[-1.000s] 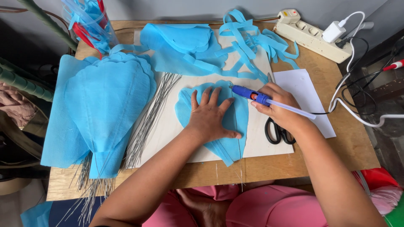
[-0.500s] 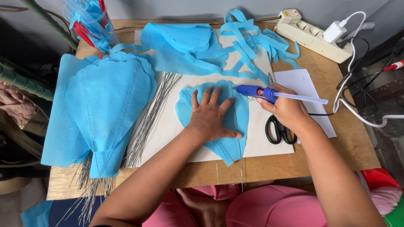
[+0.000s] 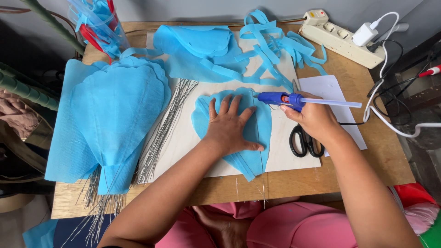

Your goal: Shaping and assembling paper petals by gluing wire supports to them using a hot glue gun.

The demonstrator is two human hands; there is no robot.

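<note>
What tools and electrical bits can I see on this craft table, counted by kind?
Blue glue gun, in the right hand: 1
Black-handled scissors: 1
Cream power strip: 1
White plug adapter: 1
Total: 4

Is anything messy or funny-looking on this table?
A little. Thin wires fan out loosely beside the finished blue petals and poke past the table's front edge. Cut blue strips lie tangled at the back. The left hand presses a petal flat; the right hand holds a glue gun.
</note>
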